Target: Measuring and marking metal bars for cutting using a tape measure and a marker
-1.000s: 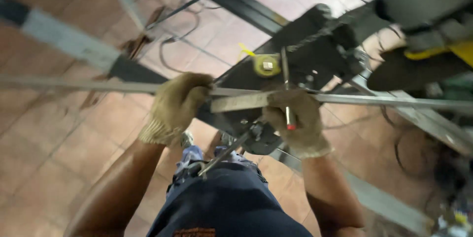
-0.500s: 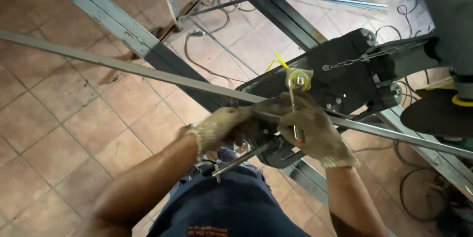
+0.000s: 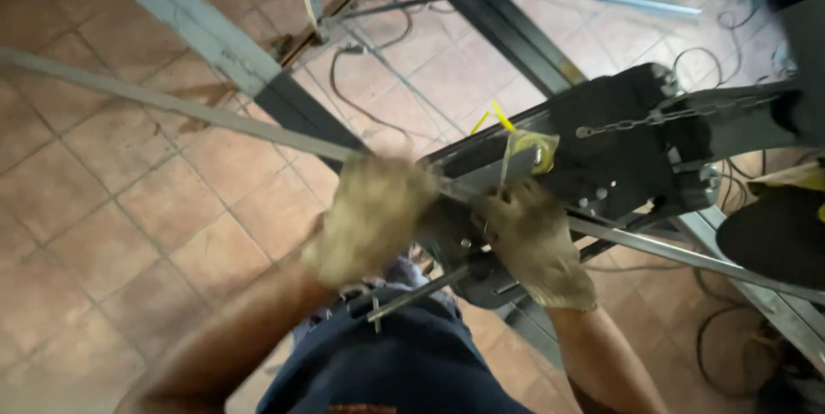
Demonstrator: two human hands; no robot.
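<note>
Steadying the long steel strip (image 3: 172,104) in a closed gloved left hand (image 3: 374,216), the right hand (image 3: 533,246) pinches a thin metal rod (image 3: 505,165) — upright against the black machine (image 3: 636,147).

Terracotta floor tiles (image 3: 94,208) spread at nine o'clock; a dark cable (image 3: 378,113) snakes at twelve o'clock; a chain (image 3: 662,115) hangs at two o'clock.

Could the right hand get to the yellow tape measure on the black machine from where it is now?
Probably yes. The right hand rests on the black machine just below the yellow tape measure, with only a thin metal strip standing between them; nothing bulky blocks the way.
</note>
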